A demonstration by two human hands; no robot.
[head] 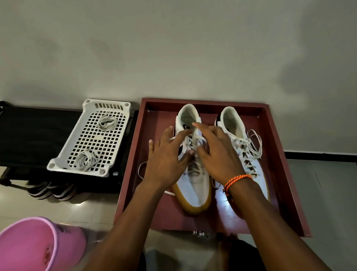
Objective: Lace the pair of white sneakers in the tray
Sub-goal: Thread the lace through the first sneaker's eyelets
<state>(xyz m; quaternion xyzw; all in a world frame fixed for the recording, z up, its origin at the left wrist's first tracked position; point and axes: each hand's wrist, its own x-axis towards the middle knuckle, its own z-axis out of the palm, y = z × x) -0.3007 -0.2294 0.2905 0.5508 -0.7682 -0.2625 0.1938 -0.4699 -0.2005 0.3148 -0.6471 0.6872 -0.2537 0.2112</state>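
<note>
From the head camera, both hands reach into the maroon tray (277, 172) and hover over the left sneaker (196, 185); the left hand (166, 158) is spread wide, fingers straight and fanned, its fingertips over the sneaker's left flank and the lace (196, 138) at the upper eyelets; it seems to touch the lace rather than grip it, though blur makes that hard to settle; the right hand (217, 152) is likewise open, fingers extended toward the tongue, the index finger reaching past the collar opening, the thumb near the lace crossings; it pinches nothing that can be seen; an orange cord bracelet (237, 181) circles the right wrist.

The left sneaker lies directly under both palms, toe toward the person, its gum sole showing at the near end; a loose lace end trails out to the left on the tray floor; the right sneaker (255, 173) lies just beside it, under the right forearm, already laced, its ends loose on its right side.

Left of the tray, a white perforated basket (120, 138) on a black rack (20, 132) holds two coiled laces; a pink bucket (31, 250) sits at the near left.
</note>
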